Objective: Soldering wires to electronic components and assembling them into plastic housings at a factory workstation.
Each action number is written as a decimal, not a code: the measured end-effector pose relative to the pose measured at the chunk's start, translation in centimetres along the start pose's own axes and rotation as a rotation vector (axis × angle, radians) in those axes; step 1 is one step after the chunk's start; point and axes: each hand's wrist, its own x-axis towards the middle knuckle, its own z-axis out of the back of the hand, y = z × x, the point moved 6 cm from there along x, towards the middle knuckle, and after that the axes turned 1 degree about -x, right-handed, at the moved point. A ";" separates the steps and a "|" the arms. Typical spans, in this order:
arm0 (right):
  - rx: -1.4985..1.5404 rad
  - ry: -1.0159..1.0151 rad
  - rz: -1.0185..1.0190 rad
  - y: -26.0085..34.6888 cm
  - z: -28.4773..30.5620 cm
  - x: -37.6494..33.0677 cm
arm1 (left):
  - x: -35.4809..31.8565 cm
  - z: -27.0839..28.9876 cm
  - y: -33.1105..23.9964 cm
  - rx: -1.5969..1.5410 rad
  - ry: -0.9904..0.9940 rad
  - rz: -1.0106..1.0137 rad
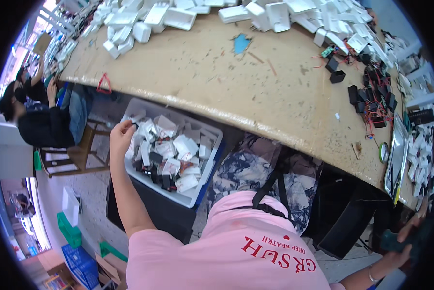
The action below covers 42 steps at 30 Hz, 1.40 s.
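Note:
My left hand (122, 136) is at the upper left corner of a grey plastic bin (210, 170), fingers closed in a pinch. Whatever sits between those fingertips is too small to make out. White plastic housings (184, 146) fill the bin, mixed with black parts and some red wires. Far out at the lower right rim, my right hand (399, 255), with a bracelet at the wrist, is closed around a dark green object (392, 240). The dark, distorted rim hides that object's full shape.
White housings (179, 18) lie heaped along the table's (188, 67) far side. Black boxes with red wires (377, 94), a roll of tape (383, 152) and a metal tray (396, 154) are at the right. At the left, a person (45, 123) sits on a wooden chair (79, 157).

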 end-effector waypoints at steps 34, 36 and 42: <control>0.562 0.407 -0.588 -11.9 -8.1 -10.8 | -4.8 -25.1 -38.9 -0.305 0.847 -0.705; 0.552 0.401 -0.593 -11.7 -7.5 -10.9 | -3.4 -25.8 -39.6 -0.453 0.906 -0.689; 0.570 0.362 -0.622 -12.3 -7.4 -11.1 | -0.3 -30.4 -46.8 0.030 0.582 -0.955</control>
